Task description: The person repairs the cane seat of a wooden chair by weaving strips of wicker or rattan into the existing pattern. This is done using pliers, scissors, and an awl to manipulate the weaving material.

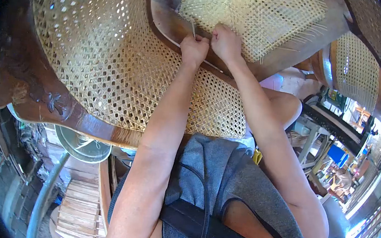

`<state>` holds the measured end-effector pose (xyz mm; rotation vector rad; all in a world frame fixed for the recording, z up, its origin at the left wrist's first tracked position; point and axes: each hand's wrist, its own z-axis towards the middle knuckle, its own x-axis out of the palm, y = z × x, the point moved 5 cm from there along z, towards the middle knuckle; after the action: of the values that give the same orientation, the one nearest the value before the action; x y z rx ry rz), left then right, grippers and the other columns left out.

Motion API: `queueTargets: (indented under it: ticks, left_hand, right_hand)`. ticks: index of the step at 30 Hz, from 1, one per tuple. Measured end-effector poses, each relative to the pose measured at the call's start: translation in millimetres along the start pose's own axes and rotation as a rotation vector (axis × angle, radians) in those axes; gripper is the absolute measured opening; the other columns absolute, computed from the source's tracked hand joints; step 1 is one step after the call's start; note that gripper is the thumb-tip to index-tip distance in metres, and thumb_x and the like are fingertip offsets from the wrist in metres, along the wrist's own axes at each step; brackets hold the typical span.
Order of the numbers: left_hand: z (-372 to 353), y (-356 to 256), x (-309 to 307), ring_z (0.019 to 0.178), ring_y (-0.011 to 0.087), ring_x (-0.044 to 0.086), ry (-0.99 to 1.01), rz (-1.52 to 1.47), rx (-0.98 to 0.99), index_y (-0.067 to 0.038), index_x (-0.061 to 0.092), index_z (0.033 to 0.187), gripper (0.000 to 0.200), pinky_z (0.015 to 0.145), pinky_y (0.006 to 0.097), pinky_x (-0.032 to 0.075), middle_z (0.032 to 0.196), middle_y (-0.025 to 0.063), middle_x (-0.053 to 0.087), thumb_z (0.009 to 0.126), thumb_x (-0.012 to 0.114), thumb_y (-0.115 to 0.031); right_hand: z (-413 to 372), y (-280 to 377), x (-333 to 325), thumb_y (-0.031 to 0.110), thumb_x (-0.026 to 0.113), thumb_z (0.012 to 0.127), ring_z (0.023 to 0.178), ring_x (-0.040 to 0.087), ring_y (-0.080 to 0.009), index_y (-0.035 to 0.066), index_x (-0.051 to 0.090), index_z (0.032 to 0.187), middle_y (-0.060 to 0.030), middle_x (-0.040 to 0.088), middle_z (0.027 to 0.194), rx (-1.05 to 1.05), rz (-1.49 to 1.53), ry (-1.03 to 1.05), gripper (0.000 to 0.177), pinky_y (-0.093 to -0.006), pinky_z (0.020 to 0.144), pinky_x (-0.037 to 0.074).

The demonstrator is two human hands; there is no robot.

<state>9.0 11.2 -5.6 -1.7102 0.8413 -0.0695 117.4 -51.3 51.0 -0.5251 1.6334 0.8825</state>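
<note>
Bare arms (pixel 158 139) reach over woven cane (pixel 107 68) amid workshop clutter (pixel 339 155).

The cane webbing (pixel 261 19) is latticed pale gold, its wooden frame (pixel 170 25) brown.

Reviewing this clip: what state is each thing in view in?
Left hand: pinching the strip.
Strip: thin, pale, sticking up from the fingers.
Right hand: curled; contents hidden.
Upper cane: woven, loose ends fringing its right side.
Left cane: woven, over a carved wooden frame.
Basin: pale strands inside.
Far-right cane: woven, framed in wood.
</note>
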Motion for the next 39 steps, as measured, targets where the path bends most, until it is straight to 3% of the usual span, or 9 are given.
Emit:
queueTargets:
  ticks: [5,8,11,15,19,23,30,32,39]
  left_hand:
    - [-12.3,-43.2,1.7,0.079,0.0425,0.066,0.036,0.010,0.157,0.004,0.065,0.085,0.030,0.075,0.0471,0.052,0.079,0.0274,0.066,0.085,0.059,-0.024]
    - [-37.4,-82.4,19.2,0.083,0.0459,0.063,0.259,0.171,0.370,0.005,0.060,0.100,0.031,0.076,0.0513,0.051,0.089,0.0290,0.064,0.093,0.047,-0.022]
    - [-90.8,-103.3,71.7,0.087,0.0485,0.061,0.628,0.332,0.641,0.006,0.059,0.103,0.030,0.077,0.0497,0.052,0.090,0.0326,0.062,0.093,0.051,-0.021]
    - [-116.3,-102.0,93.2,0.085,0.0305,0.066,0.798,0.066,0.531,0.008,0.060,0.110,0.026,0.078,0.0376,0.055,0.096,0.0207,0.066,0.093,0.054,-0.011]
    - [-113.8,-89.9,90.3,0.084,0.0106,0.061,1.008,-0.328,0.094,0.006,0.059,0.119,0.025,0.077,0.0247,0.054,0.096,0.0057,0.065,0.097,0.052,-0.003]
    - [-111.2,-96.6,89.4,0.082,0.0099,0.061,0.959,-0.347,0.098,0.004,0.061,0.118,0.024,0.077,0.0238,0.054,0.095,0.0053,0.065,0.097,0.053,-0.005]
    - [-118.6,-110.0,80.6,0.067,0.0048,0.055,0.875,-0.110,0.168,0.003,0.068,0.103,0.016,0.060,0.0199,0.047,0.076,-0.0005,0.063,0.094,0.059,-0.007]
    - [-109.0,-102.7,75.2,0.064,0.0041,0.052,0.835,-0.061,0.212,0.002,0.069,0.100,0.015,0.057,0.0197,0.044,0.072,-0.0015,0.061,0.093,0.060,-0.008]
    - [-67.9,-45.8,81.2,0.061,0.0052,0.047,0.771,0.000,0.247,0.001,0.068,0.091,0.017,0.054,0.0245,0.040,0.067,-0.0021,0.057,0.093,0.060,-0.014]
  right_hand:
    - [-12.4,-22.4,-11.1,0.013,0.060,0.081,0.089,0.065,-0.0327,0.008,0.066,0.096,-0.0165,0.067,0.095,-0.030,-0.031,-0.037,0.017,-0.0440,0.075,0.051]
    - [-55.8,-54.2,-42.7,0.034,0.055,0.096,0.087,0.063,-0.0179,0.001,0.066,0.109,-0.0089,0.069,0.095,0.509,1.284,-0.063,0.038,-0.0318,0.081,0.049]
    - [-89.6,-89.3,-50.3,0.037,0.055,0.096,0.087,0.062,-0.0151,-0.001,0.068,0.104,-0.0062,0.069,0.092,0.345,0.856,0.054,0.040,-0.0299,0.081,0.048]
    - [-127.6,-139.6,-93.3,0.036,0.055,0.097,0.069,0.062,-0.0179,0.003,0.060,0.095,-0.0047,0.062,0.078,0.581,1.632,-0.465,0.033,-0.0353,0.067,0.053]
    - [-152.9,-174.7,-114.2,0.033,0.061,0.093,0.047,0.051,-0.0097,0.004,0.058,0.098,-0.0022,0.058,0.074,0.685,1.571,-0.373,0.030,-0.0270,0.046,0.047]
    - [-156.3,-140.6,-114.0,0.036,0.070,0.086,0.044,0.048,-0.0081,0.004,0.067,0.101,-0.0009,0.060,0.072,0.450,1.182,0.087,0.036,-0.0252,0.038,0.040]
    - [-155.0,-165.5,-105.2,0.021,0.069,0.086,0.049,0.049,-0.0064,0.004,0.065,0.084,0.0007,0.059,0.066,0.381,0.948,0.101,0.017,-0.0246,0.043,0.040]
    - [-146.4,-188.0,-114.4,0.020,0.067,0.084,0.058,0.060,-0.0158,0.002,0.067,0.084,-0.0069,0.064,0.069,0.252,0.645,-0.169,0.018,-0.0348,0.060,0.049]
    - [-121.7,-178.9,-115.8,0.017,0.068,0.080,0.075,0.068,-0.0294,0.001,0.068,0.083,-0.0166,0.069,0.078,0.293,0.573,-0.069,0.016,-0.0393,0.070,0.051]
